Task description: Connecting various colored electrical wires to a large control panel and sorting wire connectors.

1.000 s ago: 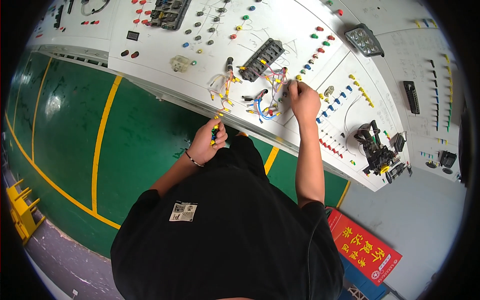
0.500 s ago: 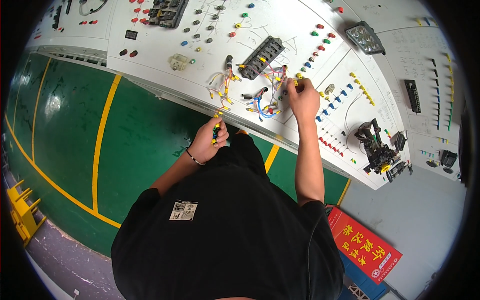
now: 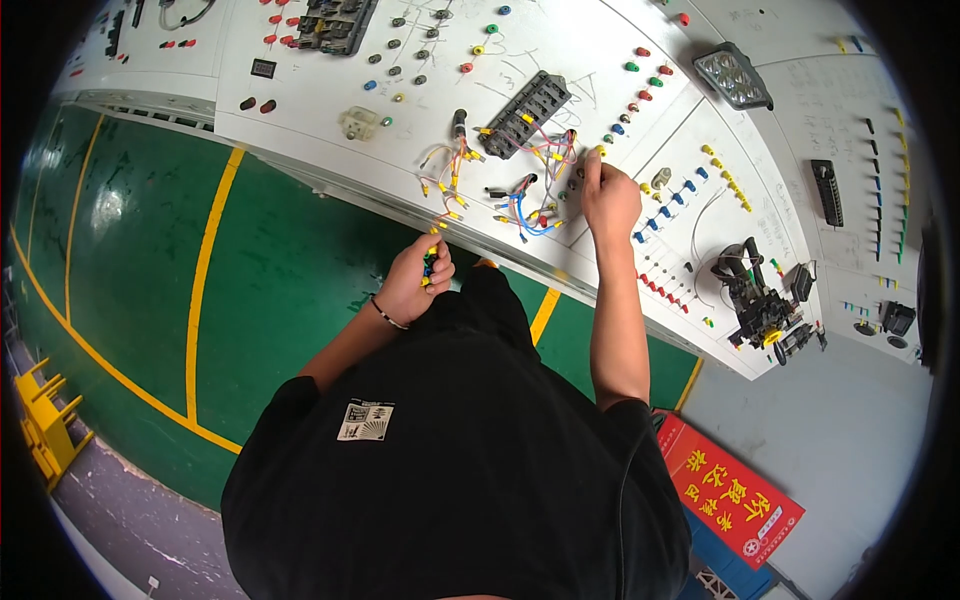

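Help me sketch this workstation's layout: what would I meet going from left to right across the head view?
Yellow frame on the floor → left hand → large black slotted block → right hand → rectangular lamp → narrow black block.

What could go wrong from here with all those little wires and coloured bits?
Small coloured pieces sit bunched in the left hand, in front of the panel and above the green floor; one might slip and drop.

The blue wires lie loosely bunched to the left of the right hand, so a sideways move could snag them.

Several coloured knobs sit close together near its fingertips, so the wrong one could be touched.
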{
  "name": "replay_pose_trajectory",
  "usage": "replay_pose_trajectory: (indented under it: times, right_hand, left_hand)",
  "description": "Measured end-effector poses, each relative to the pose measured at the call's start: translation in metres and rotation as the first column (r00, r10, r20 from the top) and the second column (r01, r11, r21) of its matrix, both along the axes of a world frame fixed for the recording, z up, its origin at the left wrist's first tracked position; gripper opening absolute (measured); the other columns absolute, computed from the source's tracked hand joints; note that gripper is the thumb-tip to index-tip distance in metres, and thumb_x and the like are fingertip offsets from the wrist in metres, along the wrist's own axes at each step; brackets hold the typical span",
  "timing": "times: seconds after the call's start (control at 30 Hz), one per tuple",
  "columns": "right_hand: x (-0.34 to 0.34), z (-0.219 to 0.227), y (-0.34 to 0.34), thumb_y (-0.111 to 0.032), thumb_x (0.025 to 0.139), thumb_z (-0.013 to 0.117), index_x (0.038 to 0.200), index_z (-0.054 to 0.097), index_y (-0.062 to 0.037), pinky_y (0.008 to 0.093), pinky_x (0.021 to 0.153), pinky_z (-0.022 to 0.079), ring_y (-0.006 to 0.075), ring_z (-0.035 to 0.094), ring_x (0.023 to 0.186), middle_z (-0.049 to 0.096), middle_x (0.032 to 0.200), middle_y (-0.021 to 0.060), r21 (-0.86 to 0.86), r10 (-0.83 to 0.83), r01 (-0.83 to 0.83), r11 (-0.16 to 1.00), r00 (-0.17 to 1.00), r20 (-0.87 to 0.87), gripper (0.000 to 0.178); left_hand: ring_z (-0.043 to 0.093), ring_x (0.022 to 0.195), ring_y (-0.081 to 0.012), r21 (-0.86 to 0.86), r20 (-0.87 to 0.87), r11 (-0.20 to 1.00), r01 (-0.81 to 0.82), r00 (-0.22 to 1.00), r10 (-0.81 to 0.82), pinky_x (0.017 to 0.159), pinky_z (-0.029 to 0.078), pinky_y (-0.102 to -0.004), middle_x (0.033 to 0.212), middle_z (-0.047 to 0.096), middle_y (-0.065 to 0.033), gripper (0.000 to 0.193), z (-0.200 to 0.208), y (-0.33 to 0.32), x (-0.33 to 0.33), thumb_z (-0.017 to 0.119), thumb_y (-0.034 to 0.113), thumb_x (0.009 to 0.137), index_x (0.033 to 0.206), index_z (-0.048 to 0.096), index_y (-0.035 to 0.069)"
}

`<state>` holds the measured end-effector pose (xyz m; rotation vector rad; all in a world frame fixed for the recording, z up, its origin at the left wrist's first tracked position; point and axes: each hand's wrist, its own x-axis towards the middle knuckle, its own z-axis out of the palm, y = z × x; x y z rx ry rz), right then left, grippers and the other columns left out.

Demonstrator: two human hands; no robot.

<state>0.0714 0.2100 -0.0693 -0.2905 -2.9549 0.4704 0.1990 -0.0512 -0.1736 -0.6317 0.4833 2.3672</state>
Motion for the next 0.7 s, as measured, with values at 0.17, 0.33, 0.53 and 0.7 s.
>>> replay_pose_trajectory:
  times: [0.17,0.33,0.53,0.7]
  right_hand:
    - [0.004,-0.008,-0.001,-0.041,0.094,0.06,0.081,0.071,-0.0039,0.0452,0.065,0.052,0.039,0.067,0.07,0.069,0.073,0.0185,0.012,0.033,-0.032,0.999,0.987,-0.157,0.041]
    - [0.003,-0.009,0.001,-0.04,0.094,0.062,0.076,0.067,-0.0016,0.0417,0.062,0.051,0.0344,0.067,0.065,0.068,0.07,0.0171,0.028,0.002,-0.001,1.0,0.999,-0.049,0.043]
    - [0.003,-0.009,0.001,-0.041,0.095,0.06,0.089,0.072,-0.0046,0.0449,0.063,0.052,0.0387,0.066,0.067,0.07,0.073,0.0168,0.029,0.058,-0.055,0.998,0.993,-0.105,0.039]
    - [0.003,-0.008,-0.002,-0.042,0.095,0.061,0.084,0.072,-0.0055,0.0443,0.063,0.052,0.0379,0.066,0.066,0.069,0.07,0.016,0.004,0.002,-0.001,1.0,0.997,-0.078,0.04]
  left_hand:
    - [0.039,0.054,-0.0092,0.007,0.025,1.0,-0.001,1.0,0.0,0.045,0.03,-0.0233,0.066,0.043,-0.0002,0.027,-0.001,0.001,-0.002,0.051,0.027,0.103,0.083,0.047,0.009]
    - [0.037,0.053,-0.0086,-0.016,0.034,1.0,0.021,0.999,-0.021,0.046,0.03,-0.0223,0.067,0.041,0.0009,0.028,0.006,0.002,-0.004,0.052,0.027,0.103,0.081,0.047,0.01]
    - [0.038,0.053,-0.0086,-0.017,0.029,1.0,0.017,0.999,-0.017,0.046,0.03,-0.0221,0.067,0.041,0.0009,0.027,0.004,0.003,-0.004,0.052,0.027,0.102,0.081,0.047,0.01]
    - [0.038,0.053,-0.0085,-0.021,0.029,1.0,0.022,0.999,-0.021,0.046,0.03,-0.0221,0.066,0.041,0.0009,0.028,0.004,0.004,-0.006,0.052,0.027,0.103,0.081,0.047,0.01]
